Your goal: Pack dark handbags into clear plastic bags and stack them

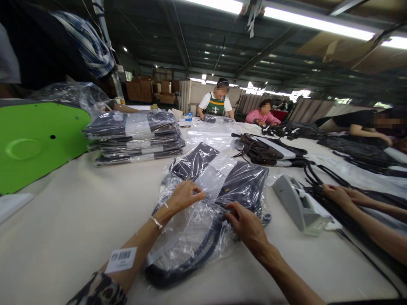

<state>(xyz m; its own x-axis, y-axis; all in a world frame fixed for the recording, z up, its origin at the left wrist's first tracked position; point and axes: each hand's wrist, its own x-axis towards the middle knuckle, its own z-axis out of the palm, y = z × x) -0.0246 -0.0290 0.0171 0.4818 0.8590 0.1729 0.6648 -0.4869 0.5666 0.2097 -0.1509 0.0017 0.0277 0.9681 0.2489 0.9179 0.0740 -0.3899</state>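
Observation:
In front of me a dark handbag [243, 182] lies flat inside a clear plastic bag [187, 237]. A white paper band [213, 180] crosses its middle, and its thick curved handle [187, 271] points toward me. My left hand [186, 197] rests on the plastic at the left with fingers stretched out and thumb apart. On the right side my right hand [244, 222] has thumb and fingertips closed on a fold of the plastic near the handle's base. A barcode sticker [121, 259] is on my left forearm, above a bracelet [156, 223] at the wrist.
A stack of bagged dark goods [136, 135] stands at the left, beside a green panel [41, 140]. A grey dispenser-like device [299, 203] is at the right. Beyond it are a co-worker's hands [341, 195] on dark straps. More dark bags [270, 150] lie farther back.

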